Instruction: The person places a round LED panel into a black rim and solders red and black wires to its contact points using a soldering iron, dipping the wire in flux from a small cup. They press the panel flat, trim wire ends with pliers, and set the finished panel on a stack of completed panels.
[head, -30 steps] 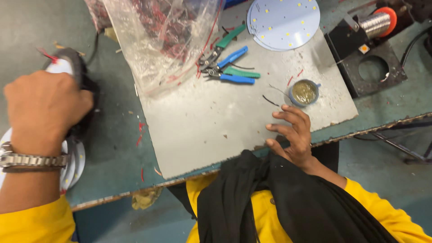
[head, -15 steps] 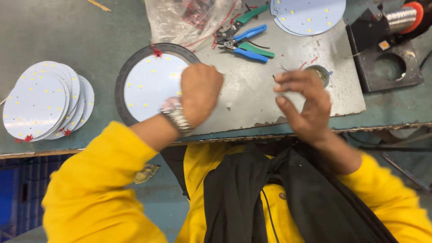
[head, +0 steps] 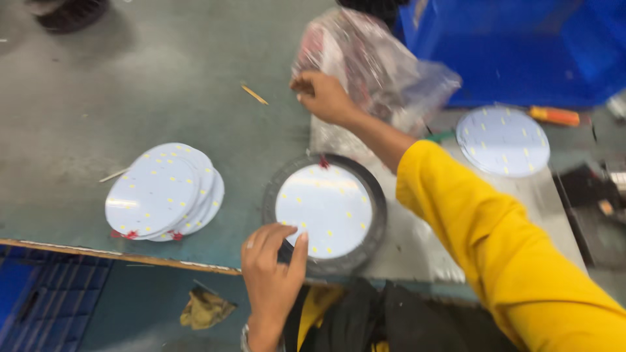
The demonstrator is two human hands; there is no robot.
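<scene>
A round lamp (head: pixel 325 212), a white LED disc inside a black ring, lies near the front edge of the green table (head: pixel 130 78). My left hand (head: pixel 270 270) grips its near-left rim, thumb on the white disc. My right hand (head: pixel 323 94), in a yellow sleeve, reaches across above the lamp. Its fingers pinch the left edge of a clear plastic bag (head: pixel 385 68) with red-wired parts inside.
A stack of white LED discs (head: pixel 163 192) lies left of the lamp. One more disc (head: pixel 502 140) lies at the right, by an orange-handled screwdriver (head: pixel 554 116). A blue crate (head: pixel 521 45) stands at the back right and a black fixture (head: pixel 587 189) at the right edge.
My view has swung left and up. My right hand has gone from the table's near edge up to the plastic bag. My left hand has slid from the lamp's right side to its near-left rim.
</scene>
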